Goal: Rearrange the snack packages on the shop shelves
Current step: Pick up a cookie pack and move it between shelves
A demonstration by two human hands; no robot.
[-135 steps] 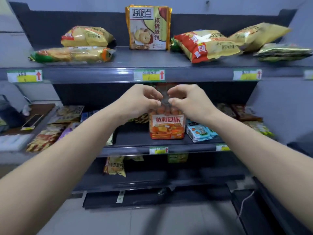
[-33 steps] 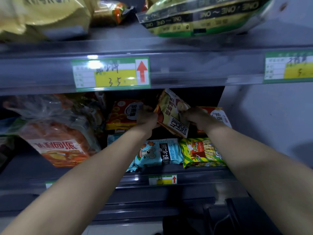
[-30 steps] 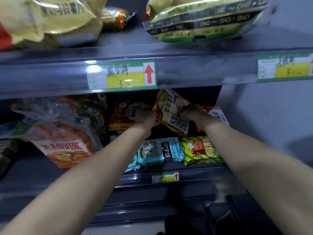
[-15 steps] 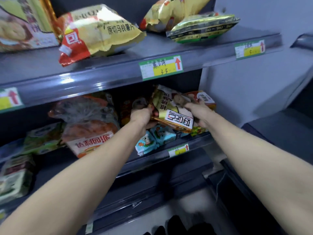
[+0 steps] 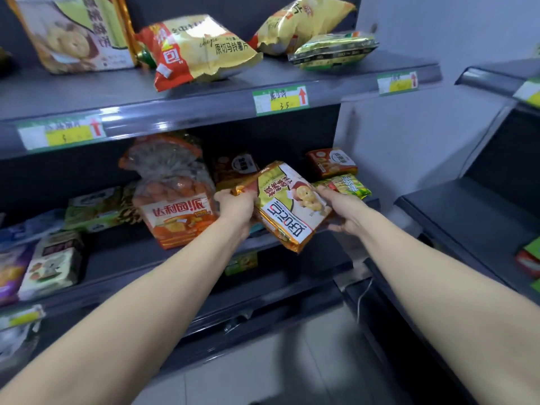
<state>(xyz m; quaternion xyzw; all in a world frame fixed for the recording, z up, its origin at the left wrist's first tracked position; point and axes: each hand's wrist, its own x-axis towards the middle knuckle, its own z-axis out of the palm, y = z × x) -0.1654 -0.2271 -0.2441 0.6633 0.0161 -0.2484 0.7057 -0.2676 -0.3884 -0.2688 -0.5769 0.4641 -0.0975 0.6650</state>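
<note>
I hold a gold-edged cookie package [image 5: 287, 204] tilted in front of the middle shelf [image 5: 122, 258], out past its front edge. My left hand [image 5: 238, 204] grips its upper left edge and my right hand [image 5: 340, 210] grips its right side. A matching cookie package [image 5: 73, 30] stands on the top shelf [image 5: 175, 103] at the left. An orange cake bag [image 5: 172, 194] stands upright on the middle shelf just left of my left hand.
Chip bags [image 5: 198, 48] and a green packet [image 5: 333, 49] lie on the top shelf. Small red boxes [image 5: 331, 162] and a green-yellow pack [image 5: 346, 185] sit behind my hands. Boxes [image 5: 55, 261] fill the middle shelf's left. Another dark shelf unit [image 5: 473, 211] stands at the right.
Both hands have pulled the cookie package out from the back of the middle shelf toward me and lower. My view has backed away and swung left.
</note>
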